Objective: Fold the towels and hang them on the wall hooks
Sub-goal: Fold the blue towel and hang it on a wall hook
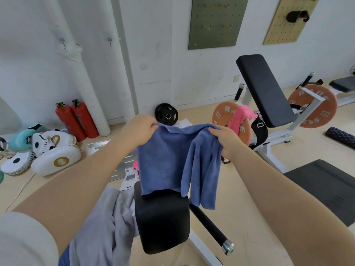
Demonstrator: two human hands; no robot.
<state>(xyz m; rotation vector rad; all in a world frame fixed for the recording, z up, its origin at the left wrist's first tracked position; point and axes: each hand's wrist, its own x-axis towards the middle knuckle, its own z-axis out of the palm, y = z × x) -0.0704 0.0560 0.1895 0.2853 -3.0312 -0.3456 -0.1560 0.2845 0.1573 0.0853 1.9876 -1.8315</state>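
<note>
Blue terry-cloth towel (169,160): held up in the air at centre frame, top edge stretched between both hands, lower edge hanging in front of the black padded bench end (162,217) at 6 o'clock. Right portion doubled over in a loose fold that hangs lower than the left.

Grey crumpled towel (107,223): at 7 o'clock, nearest the camera, draped beside the padded block; unfolded.

Left hand (140,129): at 10 o'clock of the blue towel, fingers curled, pinching the upper left corner.

Right hand (226,139): at 2 o'clock of the towel, fingers curled over the bunched upper right edge.

Pink towel (240,118): at 1 o'clock, further off, slung over an orange weight plate (230,120); unfolded.

Two small metal wall hooks (63,42): at 11 o'clock, far, on the white wall; both bare.

Risks, as judged: the uneven right-hand fold may set crooked if the corners are not matched. A light pinch at either corner could let the cloth slip to the floor. The hooks look small, so a thickly folded towel may slide off. Red fire extinguishers (76,120) and white boxing pads (55,158) crowd the floor beneath the hooks, a likely tripping hazard.
</note>
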